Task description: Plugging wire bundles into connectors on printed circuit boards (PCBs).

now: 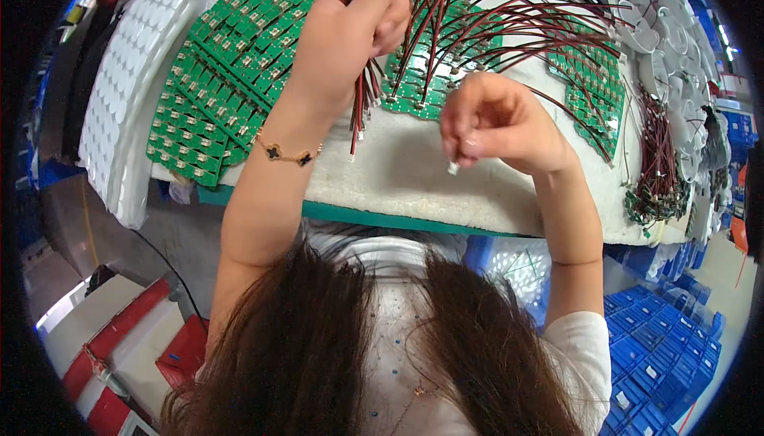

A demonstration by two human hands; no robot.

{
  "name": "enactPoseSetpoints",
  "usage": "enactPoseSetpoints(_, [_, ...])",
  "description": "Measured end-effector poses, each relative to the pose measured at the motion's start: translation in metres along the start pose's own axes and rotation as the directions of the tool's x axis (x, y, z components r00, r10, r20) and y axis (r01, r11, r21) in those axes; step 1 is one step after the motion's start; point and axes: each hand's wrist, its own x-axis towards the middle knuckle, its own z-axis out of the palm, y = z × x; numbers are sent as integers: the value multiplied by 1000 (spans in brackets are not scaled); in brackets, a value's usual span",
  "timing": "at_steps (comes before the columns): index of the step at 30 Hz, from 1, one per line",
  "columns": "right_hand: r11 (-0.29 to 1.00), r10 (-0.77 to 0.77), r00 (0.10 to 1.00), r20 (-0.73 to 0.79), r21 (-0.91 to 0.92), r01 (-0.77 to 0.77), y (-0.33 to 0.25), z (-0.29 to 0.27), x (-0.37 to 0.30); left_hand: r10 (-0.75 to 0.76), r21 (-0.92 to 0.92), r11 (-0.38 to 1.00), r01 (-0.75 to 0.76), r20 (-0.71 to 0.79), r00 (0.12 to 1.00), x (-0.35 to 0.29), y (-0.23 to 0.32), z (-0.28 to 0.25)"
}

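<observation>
My left hand is closed around a bundle of thin red and black wires, whose white plug ends hang below the fist. My right hand pinches a small white connector between thumb and fingers; whether a wire runs from it is hidden by the hand. Just beyond both hands lies a green circuit board panel with many red and black wires arching from it to the right. Another wired green panel lies farther right.
Overlapping green board panels cover the left of the pale table mat. Beside them stands a white tray of round pieces. A pile of wired boards and white cup-shaped parts lie at right. Blue bins stand below.
</observation>
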Motion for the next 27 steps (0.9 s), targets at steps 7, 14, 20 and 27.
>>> enactPoseSetpoints(7, [647,-277,954,-112,-756,99,-11,-29,-24,-4,42,999,7,-66,998,2,-2,0])
enactPoseSetpoints(14, [416,-434,836,-336,-898,-144,-6,-42,-19,14,69,998,-7,-93,996,4,-4,1])
enactPoseSetpoints(20, [314,-485,851,-200,-948,-44,6,-52,-14,15,53,999,-10,-87,996,4,-5,0])
enactPoseSetpoints(27, [311,-502,837,-218,-949,-60,8,-50,-13,19,73,997,-13,-94,995,3,-5,-1])
